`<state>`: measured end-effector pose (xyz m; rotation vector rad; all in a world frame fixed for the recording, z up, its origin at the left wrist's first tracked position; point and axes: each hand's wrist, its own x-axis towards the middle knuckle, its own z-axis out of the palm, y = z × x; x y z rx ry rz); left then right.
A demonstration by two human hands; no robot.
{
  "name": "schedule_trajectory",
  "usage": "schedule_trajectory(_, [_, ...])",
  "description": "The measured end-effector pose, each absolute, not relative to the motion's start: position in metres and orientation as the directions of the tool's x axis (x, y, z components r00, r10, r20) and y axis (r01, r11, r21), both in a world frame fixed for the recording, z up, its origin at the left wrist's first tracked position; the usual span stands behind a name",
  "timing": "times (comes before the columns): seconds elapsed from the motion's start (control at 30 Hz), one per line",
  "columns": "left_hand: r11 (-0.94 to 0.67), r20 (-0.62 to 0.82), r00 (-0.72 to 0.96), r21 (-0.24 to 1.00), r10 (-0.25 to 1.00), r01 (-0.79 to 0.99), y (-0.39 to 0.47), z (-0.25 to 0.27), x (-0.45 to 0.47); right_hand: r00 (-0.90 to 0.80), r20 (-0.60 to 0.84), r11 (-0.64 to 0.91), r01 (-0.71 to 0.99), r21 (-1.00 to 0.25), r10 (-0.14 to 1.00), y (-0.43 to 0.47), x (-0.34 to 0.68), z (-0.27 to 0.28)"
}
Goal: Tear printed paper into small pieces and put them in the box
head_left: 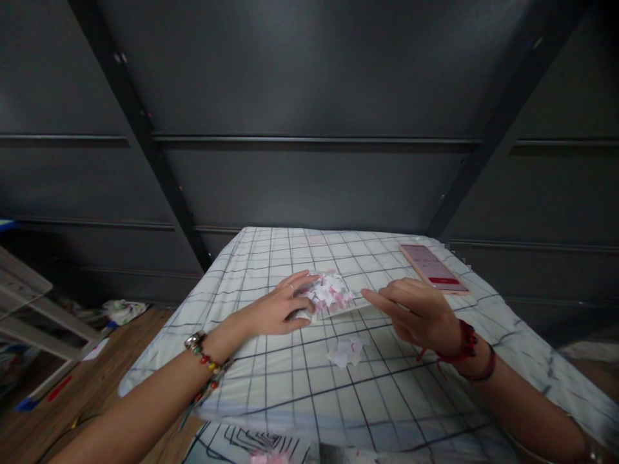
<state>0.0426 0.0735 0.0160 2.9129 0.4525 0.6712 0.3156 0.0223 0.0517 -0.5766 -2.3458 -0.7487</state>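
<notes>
My left hand [280,306] rests beside a heap of white and pink flower-like paper pieces [327,291], its fingers spread and touching the left side of the heap. Under the heap lies a flat white card [345,310], with its front edge showing. To the right, my right hand [413,309] hovers near the card's right end. Its fingers are drawn together, fingertips toward the heap; whatever they pinch is too small to make out. A smaller cluster of pale petal-like pieces [348,352] lies on the cloth in front of the card.
A checked white cloth [271,393] covers the table. At the back right lies a pink-edged phone [430,265] with its screen lit. Dark panels [309,187] rise behind the table. A white ladder-like frame [53,322] stands on the wooden floor at left.
</notes>
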Motion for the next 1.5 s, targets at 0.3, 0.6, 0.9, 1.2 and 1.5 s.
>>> schedule_trajectory(0.3, [-0.955,0.407,0.868,0.205,0.284,0.216,0.0728,0.0225,0.0449,-0.709,0.655,0.729,0.589,0.348,0.26,0.025,0.3179,0.047])
schedule_trajectory(0.6, [-0.95,0.407,0.866,0.233,0.29,0.208,0.0759,0.0184,0.0427,-0.696,0.672,0.686,0.619,0.382,0.254,0.0244,0.3149,0.047])
schedule_trajectory(0.9, [-0.951,0.396,0.872,0.229,0.287,0.209,0.0766,0.018,0.0415,-0.698,0.677,0.701,0.603,0.381,0.232,0.024,0.3122,0.0461])
schedule_trajectory(1.2, [-0.949,0.404,0.868,0.238,0.289,0.206,0.0783,0.0171,0.04,-0.686,0.674,0.726,0.607,0.323,0.274,0.0249,0.3156,0.0441])
schedule_trajectory(1.5, [-0.943,0.411,0.853,0.214,0.323,0.254,0.08,0.0174,0.0386,-0.712,0.656,0.711,0.595,0.375,0.25,0.0241,0.3159,0.0477])
